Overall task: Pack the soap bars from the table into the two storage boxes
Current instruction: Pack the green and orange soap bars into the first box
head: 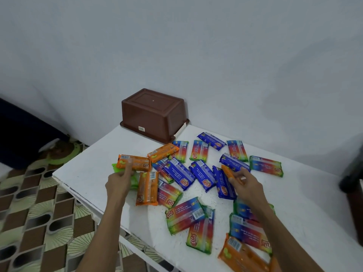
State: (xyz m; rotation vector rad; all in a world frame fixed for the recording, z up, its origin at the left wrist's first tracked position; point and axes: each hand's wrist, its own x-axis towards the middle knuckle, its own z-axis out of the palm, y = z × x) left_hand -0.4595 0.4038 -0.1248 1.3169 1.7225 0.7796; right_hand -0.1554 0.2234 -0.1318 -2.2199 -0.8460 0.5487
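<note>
White tabletop against a pale wall carries everything. The left hand pinches the near edge of an orange soap bar; the right hand is curled round a second orange bar, tilted up on its edge. Around them lie the other soap bars in glossy blue, rainbow and orange wrappers, several overlapping, none packed. Beyond, a brown storage box sits upside down at the far edge; I cannot make out a second box. As I judge it, slick wrappers may slip from a light pinch; a forearm could sweep bars off the near edge; the box needs turning over first.
</note>
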